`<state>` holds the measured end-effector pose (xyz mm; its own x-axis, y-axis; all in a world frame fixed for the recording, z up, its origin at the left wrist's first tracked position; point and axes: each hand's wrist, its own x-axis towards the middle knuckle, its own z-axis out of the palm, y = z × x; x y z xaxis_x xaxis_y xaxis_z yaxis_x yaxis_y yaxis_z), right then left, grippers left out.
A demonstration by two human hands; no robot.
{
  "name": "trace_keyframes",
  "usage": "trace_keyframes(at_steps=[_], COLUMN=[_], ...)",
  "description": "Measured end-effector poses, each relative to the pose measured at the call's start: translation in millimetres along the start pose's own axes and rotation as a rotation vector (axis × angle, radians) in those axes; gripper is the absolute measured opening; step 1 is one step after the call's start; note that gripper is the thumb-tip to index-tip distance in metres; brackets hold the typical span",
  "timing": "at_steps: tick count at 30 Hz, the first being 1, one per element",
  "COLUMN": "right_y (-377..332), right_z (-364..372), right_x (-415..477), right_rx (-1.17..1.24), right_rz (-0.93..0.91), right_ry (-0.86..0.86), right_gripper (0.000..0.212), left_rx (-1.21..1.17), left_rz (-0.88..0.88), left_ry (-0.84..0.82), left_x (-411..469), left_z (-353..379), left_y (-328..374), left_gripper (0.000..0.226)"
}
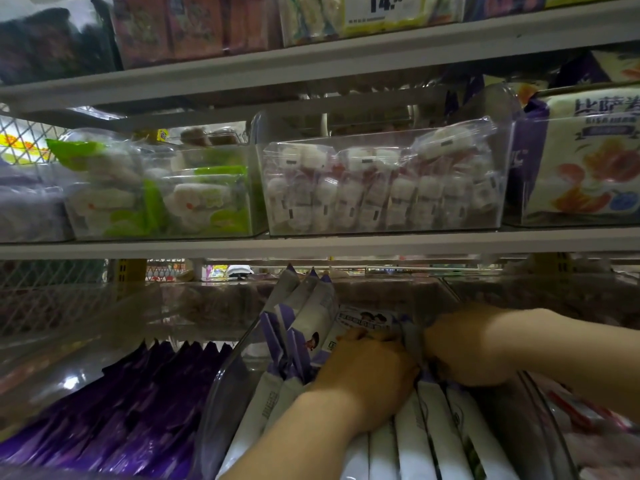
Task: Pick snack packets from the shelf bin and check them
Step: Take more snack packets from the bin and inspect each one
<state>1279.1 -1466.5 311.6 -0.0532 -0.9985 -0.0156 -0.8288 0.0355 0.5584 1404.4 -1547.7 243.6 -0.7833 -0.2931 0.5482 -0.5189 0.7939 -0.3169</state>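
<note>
A clear plastic bin on the lower shelf holds several white and purple snack packets standing on edge. My left hand reaches into the bin, its fingers curled down among the packets near a packet with printed faces. My right hand is just to the right, fingers curled round packet tops. A few packets lean up at the bin's back left. Both hands' fingertips are hidden among the packets.
Dark purple packets fill the bin to the left. The shelf above carries clear bins of white sweets, green-wrapped snacks and a large purple and white bag. A shelf edge runs just above the hands.
</note>
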Motion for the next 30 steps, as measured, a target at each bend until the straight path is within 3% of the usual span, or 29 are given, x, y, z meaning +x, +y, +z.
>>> trace_keyframes(at_steps=[4,11,16,20,23,27,30], right_y=[-4,2,-8,-24,-36,-50,-57], right_z=[-11,-1,-3,-21,-27,-21,-20], right_x=[9,1,2,4,11,26,36], right_rx=[-0.008,0.216,0.470,0.805,0.913,0.893,0.918], right_rz=[-0.048,-0.001,-0.030,-0.241,-0.348,-0.241,-0.139], right_ry=[-0.132,0.151,0.328,0.375,0.320,0.296,0.356], right_gripper=[0.032,0.006,0.031,0.033,0.058,0.103,0.109], left_rx=[-0.022,0.073,0.316,0.208,0.075,0.012,0.099], left_rz=[-0.002,-0.131,-0.158,-0.376,-0.416,-0.443,-0.451], left_ry=[-0.010,-0.216,-0.224,-0.032,-0.099,-0.246,-0.244], left_x=[0,-4,-3,-10,-25,-51,-57], left_z=[2,-16,-42,-48,-55,-72,-72], left_y=[-5,-14,-28,-35,-52,-83,-82], left_gripper=[0.033,0.050,0.066,0.061,0.076,0.108,0.091])
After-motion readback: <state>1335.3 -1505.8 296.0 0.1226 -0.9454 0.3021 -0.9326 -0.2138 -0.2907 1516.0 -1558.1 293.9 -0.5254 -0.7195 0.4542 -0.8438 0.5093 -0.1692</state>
